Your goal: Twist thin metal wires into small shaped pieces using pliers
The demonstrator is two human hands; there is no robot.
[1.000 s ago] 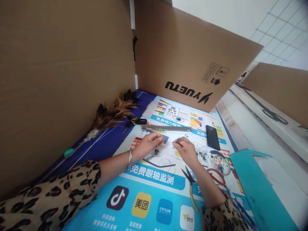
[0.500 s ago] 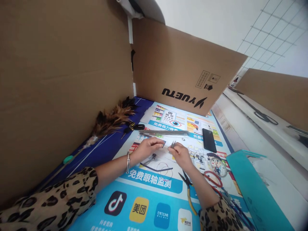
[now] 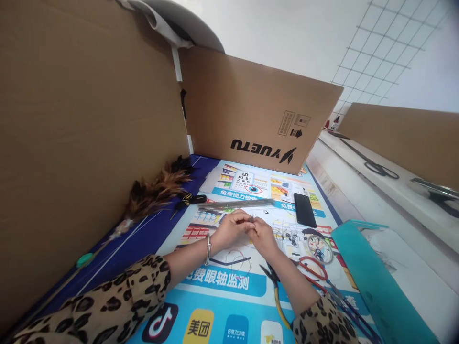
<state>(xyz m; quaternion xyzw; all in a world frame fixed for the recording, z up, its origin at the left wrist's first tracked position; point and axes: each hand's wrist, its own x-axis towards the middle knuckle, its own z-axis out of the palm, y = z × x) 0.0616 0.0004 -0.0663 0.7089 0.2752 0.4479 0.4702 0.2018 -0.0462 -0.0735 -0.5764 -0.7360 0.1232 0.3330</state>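
My left hand (image 3: 232,228) and my right hand (image 3: 263,235) meet over the printed mat (image 3: 222,291), fingertips pinched together on a small grey metal piece (image 3: 250,219) too small to name. Both sleeves are leopard print, and a silver bangle (image 3: 208,248) sits on my left wrist. Just beyond the hands lies a bundle of thin grey wires (image 3: 234,204). A loop of thin wire (image 3: 238,260) lies on the mat under my wrists.
Yellow-handled pliers (image 3: 275,289) and red-handled scissors (image 3: 315,270) lie by my right forearm. A black phone (image 3: 304,209) and a tape roll (image 3: 320,248) lie to the right, beside a teal box (image 3: 373,282). A feather duster (image 3: 150,198) lies at the left. Cardboard walls (image 3: 89,129) enclose the left and back.
My hands have come together from a gap of a hand's width; the fingertips now touch on the small metal piece. The camera has tilted up and shifted.
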